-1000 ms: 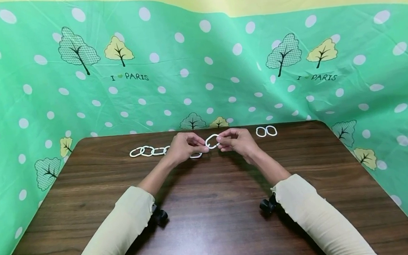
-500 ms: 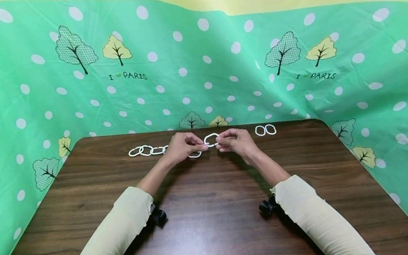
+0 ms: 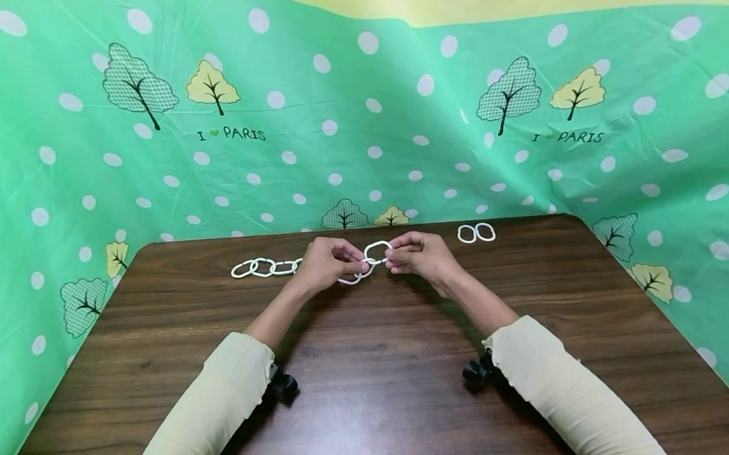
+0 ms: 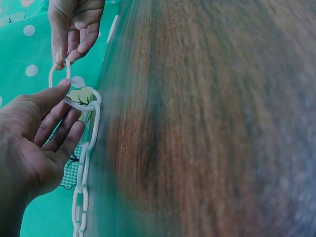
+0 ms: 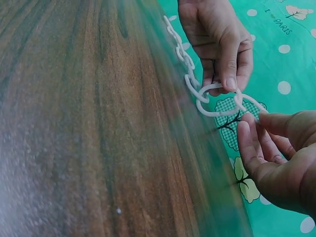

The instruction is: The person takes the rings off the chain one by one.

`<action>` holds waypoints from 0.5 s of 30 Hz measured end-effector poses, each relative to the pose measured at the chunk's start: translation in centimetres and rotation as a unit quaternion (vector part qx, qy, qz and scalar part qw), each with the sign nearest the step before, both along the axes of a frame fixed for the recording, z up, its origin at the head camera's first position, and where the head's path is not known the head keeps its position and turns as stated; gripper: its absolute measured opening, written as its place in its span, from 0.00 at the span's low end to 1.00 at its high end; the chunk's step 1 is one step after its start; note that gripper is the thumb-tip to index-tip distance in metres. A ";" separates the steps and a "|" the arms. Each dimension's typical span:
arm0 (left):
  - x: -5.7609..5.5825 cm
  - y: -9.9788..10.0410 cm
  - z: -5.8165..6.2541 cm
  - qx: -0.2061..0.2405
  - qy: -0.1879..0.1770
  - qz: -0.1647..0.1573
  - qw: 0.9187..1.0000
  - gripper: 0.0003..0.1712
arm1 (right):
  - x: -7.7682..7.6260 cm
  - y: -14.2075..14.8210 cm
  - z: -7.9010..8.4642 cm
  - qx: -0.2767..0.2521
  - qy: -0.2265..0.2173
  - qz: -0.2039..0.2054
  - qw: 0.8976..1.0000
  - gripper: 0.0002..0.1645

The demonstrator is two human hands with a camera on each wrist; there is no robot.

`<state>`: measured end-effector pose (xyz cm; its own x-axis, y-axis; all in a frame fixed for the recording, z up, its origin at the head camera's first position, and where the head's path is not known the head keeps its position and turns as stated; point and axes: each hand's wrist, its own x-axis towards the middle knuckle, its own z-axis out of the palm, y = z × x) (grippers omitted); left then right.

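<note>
A chain of white plastic links (image 3: 255,269) lies along the far side of the table, running behind my left hand (image 3: 328,263). That hand pinches the chain's end link (image 5: 212,115) between thumb and fingers. My right hand (image 3: 426,258) pinches another white link (image 3: 377,243), held up between the two hands. In the right wrist view this link passes through the end link, close to the left thumb. Whether the gap in it is closed is hidden by the fingers. The left wrist view shows more of the chain (image 4: 94,123) hanging past the left fingers.
Two loose white links (image 3: 466,234) lie side by side at the back right of the brown wooden table (image 3: 377,371). A green dotted cloth (image 3: 345,150) hangs behind and beside the table. Black wrist mounts (image 3: 283,385) sit under both sleeves.
The chain's end link has come into view below the left fingertips, crossing the bottom of the right hand's link. Both hands stay nearly in place, with a slight shift of the fingers.
</note>
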<state>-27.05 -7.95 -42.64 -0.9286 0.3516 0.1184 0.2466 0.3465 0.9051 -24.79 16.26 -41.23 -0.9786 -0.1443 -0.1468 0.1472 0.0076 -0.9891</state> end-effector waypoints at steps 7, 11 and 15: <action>-0.1 0.0 0.0 0.009 -0.003 -0.009 1.000 0.08 | 0.2 0.0 0.0 0.000 -0.010 0.003 1.000 0.28; -0.1 0.1 -0.1 0.013 -0.005 -0.015 1.000 0.09 | 0.2 0.0 -0.1 -0.001 -0.018 -0.002 1.000 0.27; -0.2 0.1 -0.1 0.009 0.002 -0.017 1.000 0.09 | 0.3 0.0 -0.1 -0.007 -0.025 -0.006 1.000 0.27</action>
